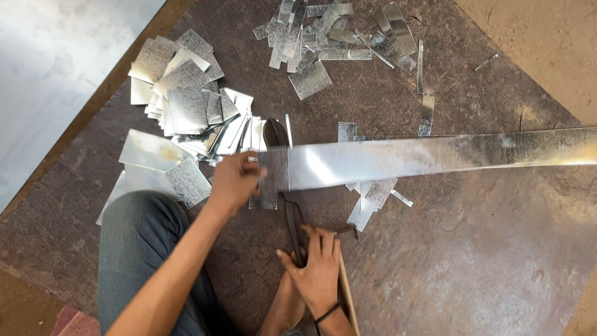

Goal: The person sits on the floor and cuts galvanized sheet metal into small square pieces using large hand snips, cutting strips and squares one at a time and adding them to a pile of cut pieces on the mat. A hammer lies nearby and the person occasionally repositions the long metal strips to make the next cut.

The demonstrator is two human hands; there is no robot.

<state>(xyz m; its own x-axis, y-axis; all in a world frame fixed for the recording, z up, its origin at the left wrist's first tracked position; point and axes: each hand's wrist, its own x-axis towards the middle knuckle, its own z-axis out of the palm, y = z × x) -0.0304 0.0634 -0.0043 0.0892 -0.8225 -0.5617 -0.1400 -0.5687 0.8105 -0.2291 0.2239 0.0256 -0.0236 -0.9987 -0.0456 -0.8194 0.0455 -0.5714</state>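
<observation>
My left hand (233,180) grips the near end of a long shiny metal strip (435,155) that stretches to the right edge of the view. A small cut metal piece (263,200) hangs just below that hand. My right hand (317,267) presses down on the handles of dark metal shears (291,211). The shears' blades run up under the strip's left end, with the blade tip (275,132) showing beyond it. A wooden stick (347,292) lies beside my right wrist.
A heap of cut square metal pieces (183,106) lies at the left, near my knee in grey trousers (140,242). Narrow offcut strips (336,34) are scattered at the top. A large metal sheet (56,68) covers the upper left. The dark mat (466,249) borders sandy ground.
</observation>
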